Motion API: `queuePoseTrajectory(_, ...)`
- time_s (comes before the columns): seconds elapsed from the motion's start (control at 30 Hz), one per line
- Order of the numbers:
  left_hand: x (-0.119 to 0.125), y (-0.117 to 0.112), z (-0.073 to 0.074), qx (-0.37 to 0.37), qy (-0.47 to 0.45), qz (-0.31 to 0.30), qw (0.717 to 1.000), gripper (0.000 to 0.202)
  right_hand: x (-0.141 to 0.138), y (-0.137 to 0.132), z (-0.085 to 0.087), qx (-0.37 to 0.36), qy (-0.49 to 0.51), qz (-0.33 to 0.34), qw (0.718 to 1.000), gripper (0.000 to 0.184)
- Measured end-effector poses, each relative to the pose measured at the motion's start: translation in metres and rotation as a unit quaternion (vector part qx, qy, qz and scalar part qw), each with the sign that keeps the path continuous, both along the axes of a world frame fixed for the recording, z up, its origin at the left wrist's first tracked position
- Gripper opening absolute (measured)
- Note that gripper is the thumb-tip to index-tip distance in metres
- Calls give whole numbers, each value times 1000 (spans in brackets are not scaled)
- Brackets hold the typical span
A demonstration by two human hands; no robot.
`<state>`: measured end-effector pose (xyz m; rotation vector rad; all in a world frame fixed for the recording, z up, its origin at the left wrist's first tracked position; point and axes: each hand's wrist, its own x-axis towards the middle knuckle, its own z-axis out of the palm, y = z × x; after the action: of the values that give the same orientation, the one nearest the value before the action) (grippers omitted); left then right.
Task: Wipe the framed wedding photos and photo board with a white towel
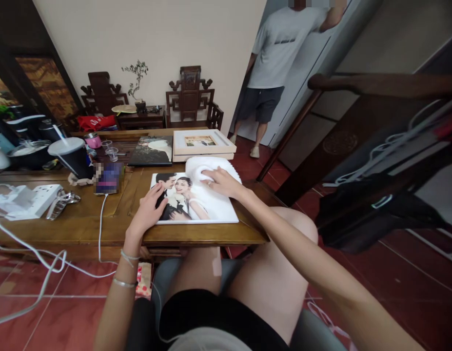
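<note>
A large photo print [207, 202] of a couple lies flat near the front edge of the wooden table [83, 219]. My left hand [148, 210] rests open on its left edge, fingers spread over the picture. My right hand [221, 182] presses a white cloth [204, 167] against the print's upper part, fingers curled over the cloth.
Behind the print lie a dark photo print [152, 150] and a white boxed frame [204, 143]. A phone [108, 178] on a cable, a black cup [74, 156], a power strip [31, 200] and small cups crowd the left. A person [273, 68] stands in the doorway. A dark stair rail [375, 85] runs right.
</note>
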<state>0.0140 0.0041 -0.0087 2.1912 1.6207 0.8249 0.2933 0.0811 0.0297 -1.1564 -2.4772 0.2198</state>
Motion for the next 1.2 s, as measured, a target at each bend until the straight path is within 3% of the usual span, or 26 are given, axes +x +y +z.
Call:
queuePoseTrajectory(0.17, 1, 0, -1, 7, -2, -2, 1000, 50, 13, -68, -8, 18, -9, 77, 997, 29)
queuePoseTrajectory(0.27, 0, 1, -1, 8, 0, -5, 1000, 51, 20, -119, -4, 0, -18, 103, 995, 30)
queuePoseTrajectory(0.37, 0, 1, -1, 5, 8, -7, 1000, 53, 23, -149, 3, -11, -25, 111, 993, 29)
queuePoseTrajectory(0.43, -1, 1, -1, 3, 13, -10, 1000, 53, 23, -149, 5, -14, -23, 111, 993, 29)
queuePoseTrajectory(0.5, -1, 1, -1, 5, 14, -13, 1000, 53, 21, -133, 4, -14, -21, 108, 994, 29)
queuePoseTrajectory(0.73, -3, 1, -1, 6, 4, -17, 1000, 53, 1, -25, -4, 19, -29, 38, 999, 29)
queuePoseTrajectory(0.87, -3, 1, -1, 3, -2, -12, 1000, 53, -8, 3, -3, 20, -40, 15, 999, 33)
queuePoseTrajectory(1.0, -1, 0, 1, 1, -8, -10, 1000, 52, -4, -18, -6, 24, -37, 34, 998, 34)
queuePoseTrajectory(1.2, -1, -2, 3, 3, -16, -19, 1000, 51, 10, -114, -4, -1, -42, 99, 994, 34)
